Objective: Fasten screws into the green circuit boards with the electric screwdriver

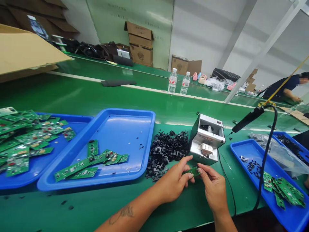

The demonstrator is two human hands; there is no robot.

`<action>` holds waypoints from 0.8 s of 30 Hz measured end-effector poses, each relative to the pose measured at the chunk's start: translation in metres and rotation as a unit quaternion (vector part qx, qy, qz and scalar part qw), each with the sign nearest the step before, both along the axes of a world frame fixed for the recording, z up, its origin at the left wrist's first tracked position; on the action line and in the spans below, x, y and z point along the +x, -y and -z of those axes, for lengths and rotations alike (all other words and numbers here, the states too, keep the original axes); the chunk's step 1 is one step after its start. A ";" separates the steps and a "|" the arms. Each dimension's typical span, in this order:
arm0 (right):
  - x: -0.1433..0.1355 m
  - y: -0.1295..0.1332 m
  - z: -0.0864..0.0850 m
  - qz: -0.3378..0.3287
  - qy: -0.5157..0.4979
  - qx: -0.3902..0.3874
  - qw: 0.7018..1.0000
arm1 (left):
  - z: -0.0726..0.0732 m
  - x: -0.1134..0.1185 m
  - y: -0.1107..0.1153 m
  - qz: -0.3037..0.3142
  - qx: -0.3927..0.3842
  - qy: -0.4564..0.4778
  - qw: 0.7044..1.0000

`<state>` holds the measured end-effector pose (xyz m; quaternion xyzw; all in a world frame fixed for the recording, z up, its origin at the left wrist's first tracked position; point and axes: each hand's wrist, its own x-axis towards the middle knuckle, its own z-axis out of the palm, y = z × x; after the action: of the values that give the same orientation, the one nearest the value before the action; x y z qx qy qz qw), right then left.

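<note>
A small green circuit board is held level just in front of the white-and-black bench machine. My left hand is closed around the board's left part, with the thumb on top. The fingertips of my right hand pinch its right end; whether a tiny part sits between them I cannot make out. Left of the machine lies a loose heap of small black plastic parts, close to my left hand. A blue tray holding several circuit boards stands farther left.
Another blue tray at far left is piled with circuit boards. On the right, a blue tray holds boards and black parts. A black pen-shaped tool hangs on a cord. Two water bottles stand behind; a co-worker is at far right.
</note>
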<state>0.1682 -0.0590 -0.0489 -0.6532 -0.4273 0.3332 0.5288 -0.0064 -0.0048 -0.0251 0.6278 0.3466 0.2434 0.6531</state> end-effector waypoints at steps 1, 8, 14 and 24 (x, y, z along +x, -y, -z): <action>0.000 0.000 0.000 -0.005 0.001 0.000 1.000 | 0.000 0.000 0.000 -0.003 0.001 -0.004 1.000; 0.006 0.003 0.006 -0.028 -0.035 -0.014 0.999 | 0.000 -0.002 -0.002 -0.009 0.020 -0.007 1.000; 0.002 0.002 0.022 -0.010 -0.161 0.006 0.987 | -0.005 -0.004 -0.005 0.029 0.053 -0.018 0.998; 0.000 0.004 0.027 0.002 -0.152 0.001 0.988 | -0.005 -0.006 -0.007 0.018 0.078 -0.018 0.997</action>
<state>0.1678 -0.0627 -0.0762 -0.5953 -0.3410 0.4275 0.5887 -0.0121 0.0026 -0.0196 0.6872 0.3266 0.2467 0.6001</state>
